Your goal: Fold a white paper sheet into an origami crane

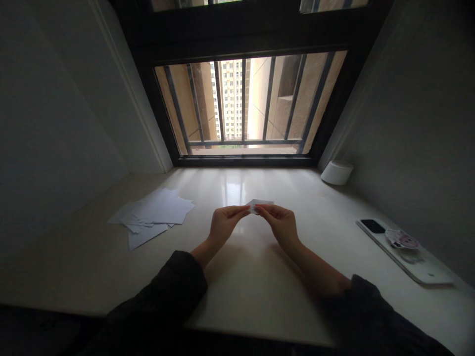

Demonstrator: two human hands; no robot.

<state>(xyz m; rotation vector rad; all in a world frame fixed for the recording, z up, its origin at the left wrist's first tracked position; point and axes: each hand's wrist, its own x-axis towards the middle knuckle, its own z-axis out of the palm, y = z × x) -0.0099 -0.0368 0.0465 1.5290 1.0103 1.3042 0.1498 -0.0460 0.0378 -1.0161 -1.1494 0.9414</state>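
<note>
A small piece of white paper (pixel 260 201), seemingly folded, is held up above the pale sill between my two hands. My left hand (pixel 225 222) pinches its left end between thumb and fingers. From the other side, my right hand (pixel 282 222) grips it the same way, and the fingertips of both hands nearly meet. Part of the paper is covered by my fingers, so its full shape cannot be made out. To the left of my hands lies a loose, overlapping pile of white paper sheets (pixel 163 207).
A white phone (pixel 426 267) with a round cartoon grip on its back lies at the right. A small white cylinder-like object (pixel 337 172) is in the far right corner. The dark-framed window (pixel 241 161) with bars stands behind the sill (pixel 230 296), walls on both sides.
</note>
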